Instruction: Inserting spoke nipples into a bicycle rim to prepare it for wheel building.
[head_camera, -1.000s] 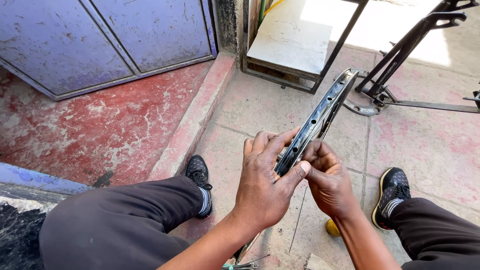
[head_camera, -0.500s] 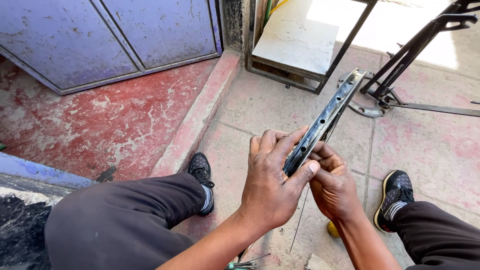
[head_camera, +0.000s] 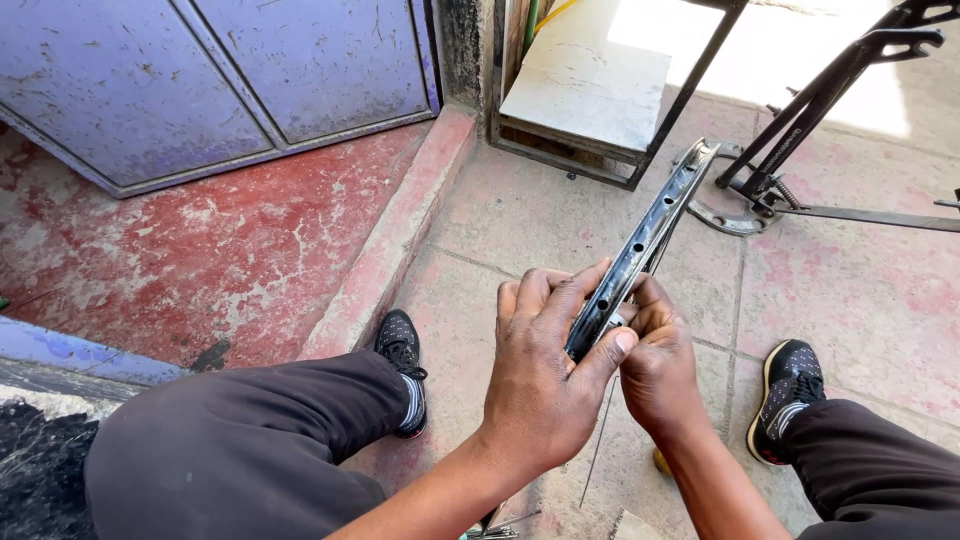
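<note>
A dark metal wheel rim (head_camera: 650, 235) with a row of spoke holes runs up and to the right from my hands, seen edge-on. My left hand (head_camera: 550, 375) grips its near part from the left, the thumb pressed on the inner channel. My right hand (head_camera: 660, 365) closes on the same part from the right, fingertips at a small silvery piece by the rim. A thin spoke (head_camera: 598, 440) hangs down below my hands. My dark trouser legs and black shoes (head_camera: 400, 345) frame the spot.
A purple metal door (head_camera: 220, 80) and a red step (head_camera: 230, 250) lie to the left. A metal-framed stand with a pale slab (head_camera: 590, 90) sits ahead. A black bicycle stand (head_camera: 820, 100) rests at the upper right. Pale paving tiles (head_camera: 860, 290) cover the ground.
My hands and the rim have stayed together, shifting slightly. My right fingers have curled tighter against the rim. The view has drifted a little.
</note>
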